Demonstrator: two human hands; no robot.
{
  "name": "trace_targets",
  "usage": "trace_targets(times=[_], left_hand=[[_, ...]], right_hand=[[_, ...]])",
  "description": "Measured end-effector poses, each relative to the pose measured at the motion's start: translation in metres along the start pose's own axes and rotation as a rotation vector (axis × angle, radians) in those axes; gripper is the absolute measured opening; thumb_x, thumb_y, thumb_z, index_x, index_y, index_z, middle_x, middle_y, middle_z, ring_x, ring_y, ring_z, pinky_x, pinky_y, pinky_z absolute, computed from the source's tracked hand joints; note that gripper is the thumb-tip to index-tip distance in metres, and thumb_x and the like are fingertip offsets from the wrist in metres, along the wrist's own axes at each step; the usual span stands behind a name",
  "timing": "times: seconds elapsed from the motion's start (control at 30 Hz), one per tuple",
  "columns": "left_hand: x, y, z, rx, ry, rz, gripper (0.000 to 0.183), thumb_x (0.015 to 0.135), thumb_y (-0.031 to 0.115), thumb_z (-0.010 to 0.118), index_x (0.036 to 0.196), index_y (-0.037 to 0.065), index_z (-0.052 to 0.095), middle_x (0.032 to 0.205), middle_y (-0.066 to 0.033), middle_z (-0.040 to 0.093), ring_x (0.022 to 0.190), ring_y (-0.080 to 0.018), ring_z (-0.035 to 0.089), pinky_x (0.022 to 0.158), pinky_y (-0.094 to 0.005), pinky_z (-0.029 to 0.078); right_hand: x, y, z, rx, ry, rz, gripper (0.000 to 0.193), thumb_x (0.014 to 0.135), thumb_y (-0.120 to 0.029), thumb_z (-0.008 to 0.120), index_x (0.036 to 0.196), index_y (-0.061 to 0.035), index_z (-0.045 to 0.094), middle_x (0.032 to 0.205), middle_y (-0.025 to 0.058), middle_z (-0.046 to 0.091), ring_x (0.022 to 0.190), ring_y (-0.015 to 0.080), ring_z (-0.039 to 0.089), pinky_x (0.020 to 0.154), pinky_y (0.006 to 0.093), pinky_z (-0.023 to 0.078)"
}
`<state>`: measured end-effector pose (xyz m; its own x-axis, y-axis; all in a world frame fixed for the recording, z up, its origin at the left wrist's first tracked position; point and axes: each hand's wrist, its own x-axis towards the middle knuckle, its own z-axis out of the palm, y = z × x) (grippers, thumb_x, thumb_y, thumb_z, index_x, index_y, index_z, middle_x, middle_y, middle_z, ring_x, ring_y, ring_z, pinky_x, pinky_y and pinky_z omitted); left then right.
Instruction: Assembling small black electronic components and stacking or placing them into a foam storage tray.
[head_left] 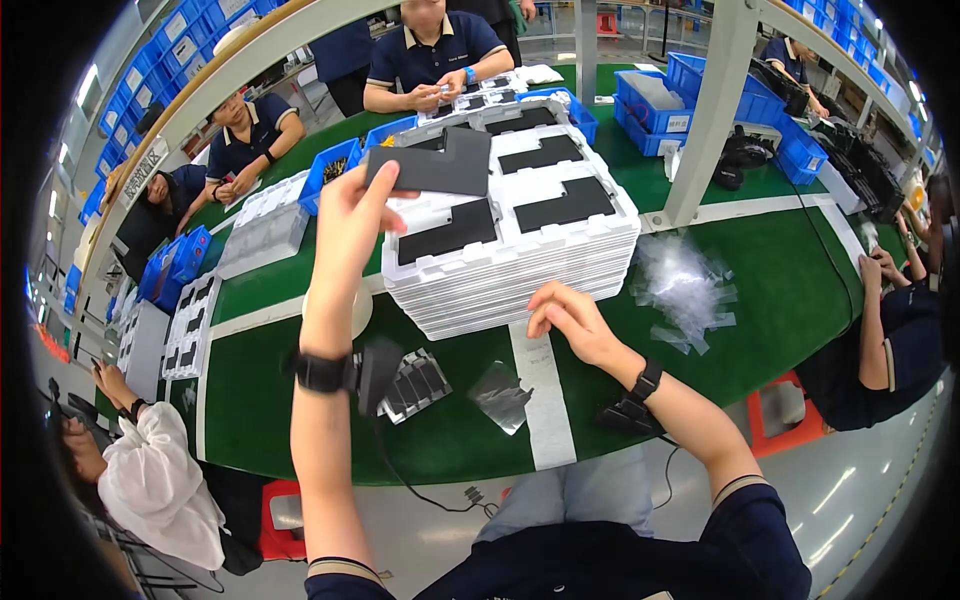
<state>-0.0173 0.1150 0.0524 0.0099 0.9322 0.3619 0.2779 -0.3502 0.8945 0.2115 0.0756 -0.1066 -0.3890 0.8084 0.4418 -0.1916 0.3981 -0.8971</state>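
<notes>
My left hand (352,215) is closed on a flat black notched plate (458,165), gripping it by its left end. The plate is tilted above a stack of white moulded trays (505,293). In the top tray's pockets lie several similar plates, among them a near-left plate (450,232) and a near-right plate (563,207). Beside the stack's front right side hovers my right hand (572,318), its fingers loosely bent and apart, with nothing visible in them. A black strap with a small device sits on each of my wrists.
Clear film strips (685,290) are heaped right of the stack. A sheet with dark strips (415,385) and a clear film piece (502,396) lie nearer me on the green table (290,425). A metal post (708,130) rises at right. Co-workers sit around, with blue bins (650,100) behind.
</notes>
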Motion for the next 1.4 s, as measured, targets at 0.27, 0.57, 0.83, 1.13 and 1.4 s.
trace_targets(times=[0.27, 0.57, 0.83, 1.13, 1.4], left_hand=[[0.049, -0.035, 0.006, 0.977, 0.18, -0.116, 0.038, 0.084, 0.035, 0.054, 0.098, 0.0, 0.057, 0.086, -0.0159, 0.063, 0.072, -0.0261, 0.059, 0.067, -0.0339, 0.047], [0.01, -0.04, 0.035, 0.953, -0.349, 0.223, 0.056, 0.084, 0.049, 0.043, 0.121, 0.007, 0.047, 0.126, -0.0187, 0.042, 0.119, -0.0315, 0.039, 0.098, -0.0466, 0.028], [0.008, -0.043, 0.036, 0.893, -0.323, 0.09, 0.063, 0.084, 0.054, 0.038, 0.129, 0.01, 0.038, 0.132, -0.0198, 0.036, 0.126, -0.0323, 0.03, 0.101, -0.053, 0.018], [0.025, -0.038, 0.03, 0.989, -0.389, 0.076, 0.059, 0.087, 0.047, 0.039, 0.125, 0.003, 0.041, 0.126, -0.0186, 0.042, 0.119, -0.0321, 0.038, 0.099, -0.0365, 0.028], [-0.057, 0.014, 0.051, 0.624, -0.308, 0.28, 0.018, 0.076, 0.013, 0.062, 0.088, 0.0, 0.058, 0.066, -0.0098, 0.057, 0.058, -0.0166, 0.055, 0.056, -0.0278, 0.044]], right_hand=[[0.003, 0.003, 0.003, -0.142, -0.056, 0.007, 0.014, 0.086, -0.011, 0.049, 0.081, 0.0007, 0.055, 0.057, 0.0043, 0.056, 0.053, 0.0085, 0.053, 0.051, 0.0226, 0.042], [0.002, 0.006, 0.0, -0.228, -0.075, 0.003, 0.015, 0.084, -0.013, 0.052, 0.078, 0.0003, 0.056, 0.055, 0.0055, 0.055, 0.049, 0.0103, 0.053, 0.048, 0.0233, 0.041], [0.001, 0.01, 0.0, -0.294, -0.098, -0.023, 0.016, 0.084, -0.015, 0.053, 0.077, -0.0015, 0.057, 0.051, 0.0056, 0.054, 0.044, 0.0126, 0.05, 0.044, 0.0255, 0.038], [0.003, 0.006, 0.003, -0.338, -0.129, -0.042, 0.017, 0.084, -0.016, 0.053, 0.074, -0.0028, 0.056, 0.051, 0.0058, 0.054, 0.043, 0.0155, 0.049, 0.044, 0.0272, 0.038], [0.0, 0.011, -0.006, -0.411, -0.111, -0.034, 0.015, 0.082, -0.017, 0.054, 0.074, -0.0033, 0.056, 0.052, 0.0095, 0.052, 0.043, 0.0211, 0.051, 0.044, 0.0307, 0.038]])
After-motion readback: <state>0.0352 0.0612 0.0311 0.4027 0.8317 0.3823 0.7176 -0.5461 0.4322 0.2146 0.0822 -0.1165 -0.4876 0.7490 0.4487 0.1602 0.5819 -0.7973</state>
